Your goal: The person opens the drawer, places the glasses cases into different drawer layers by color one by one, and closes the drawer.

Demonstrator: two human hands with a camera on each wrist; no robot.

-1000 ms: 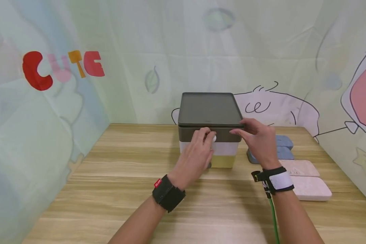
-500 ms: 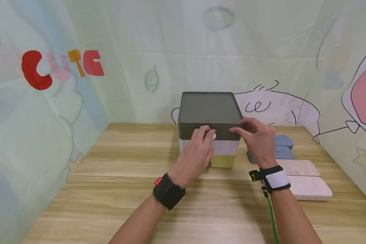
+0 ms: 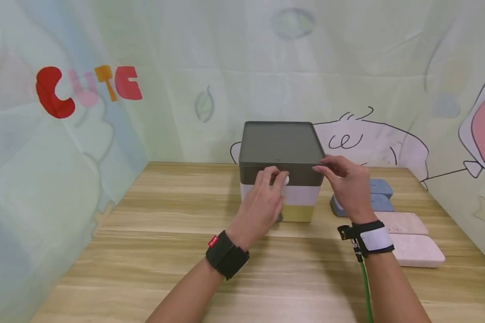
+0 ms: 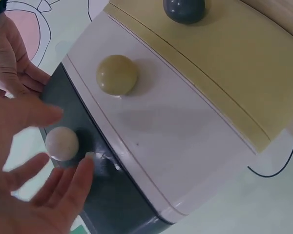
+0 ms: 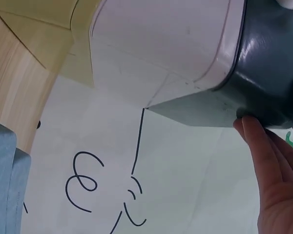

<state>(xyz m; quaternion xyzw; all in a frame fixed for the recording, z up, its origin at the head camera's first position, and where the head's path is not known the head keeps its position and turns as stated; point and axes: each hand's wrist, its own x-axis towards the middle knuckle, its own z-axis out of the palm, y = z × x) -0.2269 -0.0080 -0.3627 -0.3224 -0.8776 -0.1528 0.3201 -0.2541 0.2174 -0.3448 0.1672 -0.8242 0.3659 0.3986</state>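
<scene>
A small desktop drawer box has a dark grey top and dark, white and yellow drawers stacked downward. On the dark drawer is a white knob; a yellow knob and a dark knob sit on the lower two drawers. My left hand spreads its bent fingers around the white knob, with gaps showing between them and it in the left wrist view. The box's front right upper corner is between the thumb and fingers of my right hand.
Right of the box lie flat blue pieces, with flat pale pink pieces nearer me. All stand on a wood-grain table. A printed cloth backdrop rises behind and at both sides. A green cable runs from my right wrist.
The dark drawer's front has moved slightly inward and now sits flush under the top. Both hands keep their places on the box; the head view shifts slightly.
</scene>
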